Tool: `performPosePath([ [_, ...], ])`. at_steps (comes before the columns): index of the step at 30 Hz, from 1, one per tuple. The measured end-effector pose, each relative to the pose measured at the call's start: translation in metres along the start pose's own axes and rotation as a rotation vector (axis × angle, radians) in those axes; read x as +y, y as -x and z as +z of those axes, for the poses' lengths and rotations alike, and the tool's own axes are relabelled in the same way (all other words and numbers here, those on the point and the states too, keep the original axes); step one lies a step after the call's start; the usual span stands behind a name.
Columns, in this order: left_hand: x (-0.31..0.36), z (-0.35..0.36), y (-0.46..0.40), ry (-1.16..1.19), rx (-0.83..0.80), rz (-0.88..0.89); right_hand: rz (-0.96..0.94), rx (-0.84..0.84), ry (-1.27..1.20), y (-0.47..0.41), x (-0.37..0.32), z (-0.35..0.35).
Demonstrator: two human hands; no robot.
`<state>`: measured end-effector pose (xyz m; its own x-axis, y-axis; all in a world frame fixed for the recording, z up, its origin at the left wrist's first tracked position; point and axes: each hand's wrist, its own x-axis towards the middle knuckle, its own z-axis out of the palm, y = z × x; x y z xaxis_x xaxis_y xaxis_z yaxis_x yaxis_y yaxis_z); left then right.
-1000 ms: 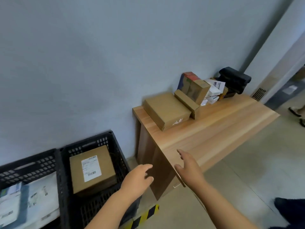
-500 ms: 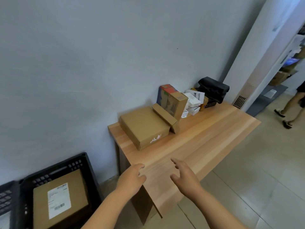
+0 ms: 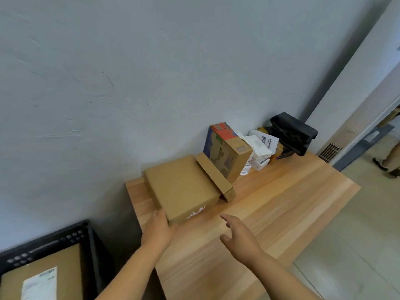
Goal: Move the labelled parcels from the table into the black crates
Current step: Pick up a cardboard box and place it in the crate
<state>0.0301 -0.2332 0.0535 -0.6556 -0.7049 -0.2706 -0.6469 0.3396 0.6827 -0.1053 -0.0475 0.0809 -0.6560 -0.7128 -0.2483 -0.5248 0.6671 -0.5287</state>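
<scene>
Left hand [image 3: 159, 229] touches flat parcel [image 3: 181, 189] at its near corner; fingertips hidden, grip unclear. Right hand [image 3: 239, 234] spread, empty. Black crate [image 3: 86, 229] cut off.

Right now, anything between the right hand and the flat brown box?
Nothing. The head view shows only bare wooden table between the right hand and the flat brown box. The left hand already touches the box's near corner.

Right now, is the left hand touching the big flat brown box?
Touching. In the head view the left hand rests against the near left corner of the big flat brown box, with no gap showing. The right hand hovers apart over the table.
</scene>
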Motion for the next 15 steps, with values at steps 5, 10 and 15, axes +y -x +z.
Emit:
performPosePath([
  [5, 0.006, 0.003, -0.022, -0.019, -0.008, -0.037, 0.015, 0.149, 0.117, -0.048, 0.008, -0.016],
  [10, 0.012, 0.012, -0.03, -0.075, 0.006, -0.052, 0.0, 0.292, 0.212, -0.097, 0.008, -0.03],
  [15, 0.022, 0.022, -0.034, -0.137, 0.043, -0.073, 0.073, 0.211, 0.351, -0.141, 0.017, -0.035],
])
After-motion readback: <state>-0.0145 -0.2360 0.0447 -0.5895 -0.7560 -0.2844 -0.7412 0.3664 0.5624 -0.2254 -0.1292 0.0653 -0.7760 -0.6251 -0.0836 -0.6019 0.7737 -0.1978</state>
